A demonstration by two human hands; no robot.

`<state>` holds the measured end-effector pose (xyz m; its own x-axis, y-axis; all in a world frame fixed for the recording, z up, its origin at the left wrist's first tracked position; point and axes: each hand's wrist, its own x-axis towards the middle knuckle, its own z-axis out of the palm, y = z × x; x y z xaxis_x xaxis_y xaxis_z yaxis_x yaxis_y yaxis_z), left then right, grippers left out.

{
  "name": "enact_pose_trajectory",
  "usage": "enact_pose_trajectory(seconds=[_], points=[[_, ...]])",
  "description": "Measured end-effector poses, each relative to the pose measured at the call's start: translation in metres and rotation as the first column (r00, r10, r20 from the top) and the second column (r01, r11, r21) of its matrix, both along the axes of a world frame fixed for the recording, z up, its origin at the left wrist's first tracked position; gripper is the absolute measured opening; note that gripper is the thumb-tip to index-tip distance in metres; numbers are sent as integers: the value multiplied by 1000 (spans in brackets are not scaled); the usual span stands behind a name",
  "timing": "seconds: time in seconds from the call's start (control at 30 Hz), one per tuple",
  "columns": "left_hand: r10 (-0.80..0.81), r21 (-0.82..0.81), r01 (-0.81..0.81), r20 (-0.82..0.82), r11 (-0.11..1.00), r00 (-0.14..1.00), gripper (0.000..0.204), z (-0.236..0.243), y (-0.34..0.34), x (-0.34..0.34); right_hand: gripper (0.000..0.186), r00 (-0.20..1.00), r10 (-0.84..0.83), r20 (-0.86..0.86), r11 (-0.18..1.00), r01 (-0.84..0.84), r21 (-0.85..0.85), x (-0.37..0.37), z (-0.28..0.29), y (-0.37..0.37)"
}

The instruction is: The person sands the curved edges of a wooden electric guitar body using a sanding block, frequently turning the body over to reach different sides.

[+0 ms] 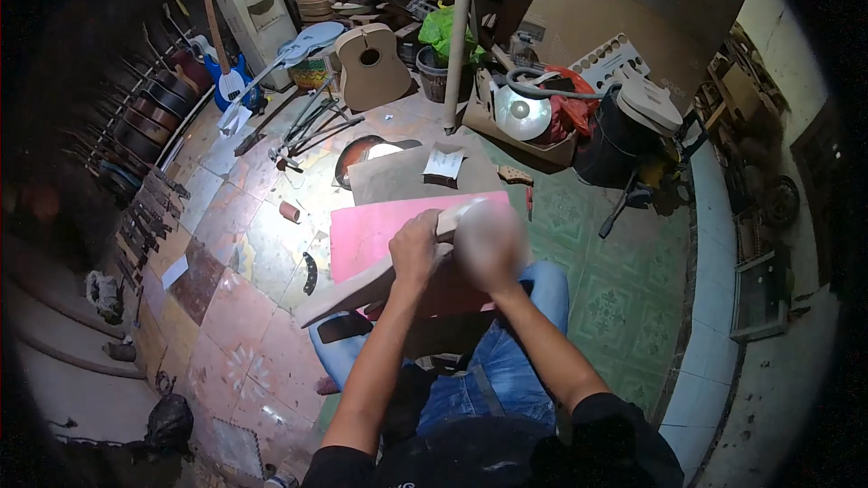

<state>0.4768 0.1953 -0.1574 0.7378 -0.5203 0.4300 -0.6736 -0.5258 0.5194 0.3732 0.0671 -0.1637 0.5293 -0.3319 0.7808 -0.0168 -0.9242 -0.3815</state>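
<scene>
A bare, pale wooden guitar body [353, 287] rests across my lap, seen mostly along its edge. My left hand [414, 251] is closed around its upper part, fingers over the far side. At the right end of the wood is my right hand [495, 248]; a round blurred patch covers its fingers and whatever they touch. Beyond both hands a pink sheet [357, 230] lies on the floor, partly over a grey-brown board [389, 181]. On that board sits a small white paper [444, 163].
A sunburst guitar body [354, 161] lies past the board. Left of me are a dark curved piece [310, 273] and a reddish cylinder [289, 211] on the tiles. Several guitars [149, 117] line the left wall. A metal post [459, 36] stands ahead, a black bucket [604, 149] to the right.
</scene>
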Motion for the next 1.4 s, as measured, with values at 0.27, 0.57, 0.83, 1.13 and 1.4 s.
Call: enact_pose_trajectory(seconds=[0.27, 0.57, 0.83, 1.13, 1.4], points=[[-39, 18, 40, -48, 999, 998, 38, 9, 2, 1, 44, 993, 49, 111, 998, -52, 27, 3, -16, -5], [-40, -15, 40, -56, 999, 998, 41, 9, 0, 5, 40, 971, -57, 231, 977, 7, 211, 19, -19, 4], [-8, -21, 6, -72, 1000, 997, 40, 5, -2, 7, 31, 973, -32, 230, 981, -14, 192, 20, -19, 14], [-13, -40, 12, -24, 999, 1000, 39, 8, -1, -8, 36, 993, -119, -11, 866, 109, 489, 9, 36, -5], [-35, -23, 34, -35, 999, 999, 50, 3, -1, -12, 45, 950, -109, -291, 872, 232, 431, -7, 46, -11]])
